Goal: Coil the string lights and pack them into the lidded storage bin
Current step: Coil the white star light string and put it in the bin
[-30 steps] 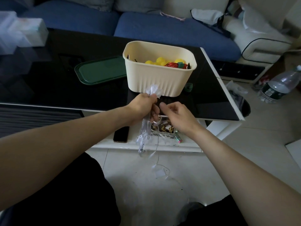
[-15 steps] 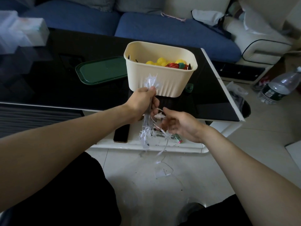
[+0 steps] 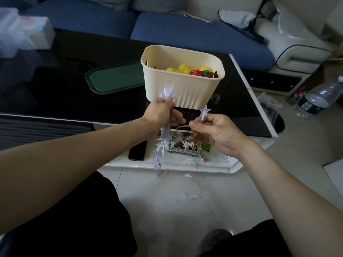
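Coiling is under way: the left hand [image 3: 163, 113] grips a gathered bundle of clear plastic star-shaped string lights [image 3: 163, 143] in its fist, stars sticking out above the knuckles and loops hanging below, which looks like a way to keep the finished turns from springing apart. The right hand [image 3: 213, 130] pinches the stem of a single white star light [image 3: 205, 111] between thumb and fingers [image 3: 193, 125], star upward, just beside the bundle, probably to lay the next loop into the left fist. A thin wire tail [image 3: 199, 190] trails down onto the tiled floor, so more of the strand seems left to gather. Both hands hang just off the near edge of the black glass counter [image 3: 55, 93], right in front of the cream ribbed plastic storage bin [image 3: 185, 89], which stands open with yellow and red items inside. Its dark green lid [image 3: 115, 77] lies flat on the counter to the bin's left, off so the coil can go in.
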{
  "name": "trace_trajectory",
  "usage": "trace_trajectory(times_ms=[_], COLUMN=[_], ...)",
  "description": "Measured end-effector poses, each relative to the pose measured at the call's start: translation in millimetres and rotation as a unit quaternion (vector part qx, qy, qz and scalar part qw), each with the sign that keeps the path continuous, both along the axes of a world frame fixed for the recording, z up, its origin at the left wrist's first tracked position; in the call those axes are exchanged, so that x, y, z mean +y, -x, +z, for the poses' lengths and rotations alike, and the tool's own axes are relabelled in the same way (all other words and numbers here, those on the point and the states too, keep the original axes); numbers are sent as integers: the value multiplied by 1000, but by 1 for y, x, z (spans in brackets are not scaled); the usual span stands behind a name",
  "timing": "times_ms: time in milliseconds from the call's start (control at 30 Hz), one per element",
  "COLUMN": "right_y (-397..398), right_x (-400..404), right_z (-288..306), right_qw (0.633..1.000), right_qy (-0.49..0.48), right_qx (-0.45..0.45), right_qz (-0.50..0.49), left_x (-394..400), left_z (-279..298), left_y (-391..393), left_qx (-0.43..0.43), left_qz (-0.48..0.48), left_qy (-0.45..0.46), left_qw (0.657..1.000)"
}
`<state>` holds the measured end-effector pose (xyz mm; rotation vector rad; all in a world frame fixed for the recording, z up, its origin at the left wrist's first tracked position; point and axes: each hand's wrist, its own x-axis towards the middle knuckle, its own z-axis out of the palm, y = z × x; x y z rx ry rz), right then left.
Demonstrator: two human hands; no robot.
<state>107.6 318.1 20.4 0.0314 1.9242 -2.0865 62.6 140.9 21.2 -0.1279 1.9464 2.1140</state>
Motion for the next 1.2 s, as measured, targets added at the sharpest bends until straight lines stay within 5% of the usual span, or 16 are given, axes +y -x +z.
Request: trace_trajectory(times_ms=[433,733,1200], right_y=[-6,-7,0], right_x=[1,-8,-10], right_z=[-1,-2,-9], right_qw=[985,973,950], right_qy=[-163,-190,-217], right_qx=[42,105,131], right_qz=[40,-74,-179], left_x=[14,23,21], left_z=[-9,-14,-15], left_y=[-3,-14,-11], left_qx=[-8,9,-29], left_qz=[-42,-151,-163], left_qy=[32,103,42], left_qw=[999,983,985])
